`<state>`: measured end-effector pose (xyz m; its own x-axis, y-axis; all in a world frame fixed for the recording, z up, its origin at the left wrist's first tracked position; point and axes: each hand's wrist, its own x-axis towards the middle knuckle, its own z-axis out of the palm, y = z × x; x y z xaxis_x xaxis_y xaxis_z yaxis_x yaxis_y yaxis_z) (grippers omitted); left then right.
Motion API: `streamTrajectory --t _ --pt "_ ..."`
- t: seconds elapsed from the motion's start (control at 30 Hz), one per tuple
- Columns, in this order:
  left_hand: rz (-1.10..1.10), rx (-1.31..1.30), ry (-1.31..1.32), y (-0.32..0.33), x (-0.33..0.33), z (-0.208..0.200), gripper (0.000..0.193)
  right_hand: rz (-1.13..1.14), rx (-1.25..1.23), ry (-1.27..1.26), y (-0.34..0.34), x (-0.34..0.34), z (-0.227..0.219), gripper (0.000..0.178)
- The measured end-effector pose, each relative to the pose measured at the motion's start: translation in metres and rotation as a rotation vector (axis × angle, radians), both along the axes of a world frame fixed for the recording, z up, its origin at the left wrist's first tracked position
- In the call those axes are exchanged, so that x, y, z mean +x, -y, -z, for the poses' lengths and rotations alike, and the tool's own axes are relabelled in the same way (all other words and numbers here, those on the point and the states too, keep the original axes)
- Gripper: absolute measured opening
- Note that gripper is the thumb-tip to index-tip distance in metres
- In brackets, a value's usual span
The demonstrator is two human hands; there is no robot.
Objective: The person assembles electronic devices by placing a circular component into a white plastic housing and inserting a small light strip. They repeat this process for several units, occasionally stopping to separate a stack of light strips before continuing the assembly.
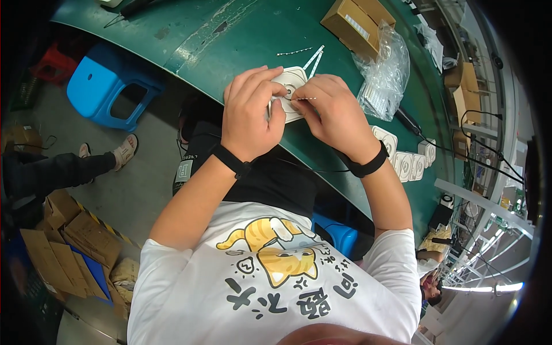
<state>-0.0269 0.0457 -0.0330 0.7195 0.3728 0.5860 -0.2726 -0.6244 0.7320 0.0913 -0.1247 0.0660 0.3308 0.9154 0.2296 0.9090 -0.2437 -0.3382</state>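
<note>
A white, rounded-square plastic part (295, 76) with a round recess and a small dark centre sits near the front edge of the green table. My left hand (250, 112) curls round its left side, the fingertips on its face and the thumb bent in. From the right, my right hand (333, 112) pinches a thin, dotted white strip (307, 98) between thumb and fingertips, over the part's middle. Just beyond the part lie two pale narrow strips (313, 60) and a thin dotted strip (294, 52). What the right fingertips touch beneath is partly hidden.
Several similar white parts (409, 167) stand in a row at the right. Beyond my right hand are a clear plastic bag (386, 72), an open cardboard box (359, 26) and a black-handled tool (409, 121) with a cable. A blue stool (109, 86) stands left of the table.
</note>
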Motion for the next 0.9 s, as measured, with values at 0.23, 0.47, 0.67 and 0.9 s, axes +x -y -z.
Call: streamTrajectory --t 0.23,0.47,0.67,0.9 --pt "0.026 0.006 -0.018 0.002 -0.005 -0.005 0.017 0.081 0.034 0.011 0.008 -0.009 0.006 0.011" --pt "-0.037 -0.025 -0.221 0.060 -0.033 -0.023 0.040 0.620 0.271 -0.077 0.029 -0.059 0.036 0.013" --pt "0.158 0.007 -0.351 0.062 -0.048 -0.041 0.055 0.732 0.503 -0.177 0.037 -0.064 0.055 0.014" --pt "0.345 -0.213 -0.460 0.011 0.009 -0.051 0.056 0.710 0.509 -0.247 0.043 -0.057 0.053 0.011"
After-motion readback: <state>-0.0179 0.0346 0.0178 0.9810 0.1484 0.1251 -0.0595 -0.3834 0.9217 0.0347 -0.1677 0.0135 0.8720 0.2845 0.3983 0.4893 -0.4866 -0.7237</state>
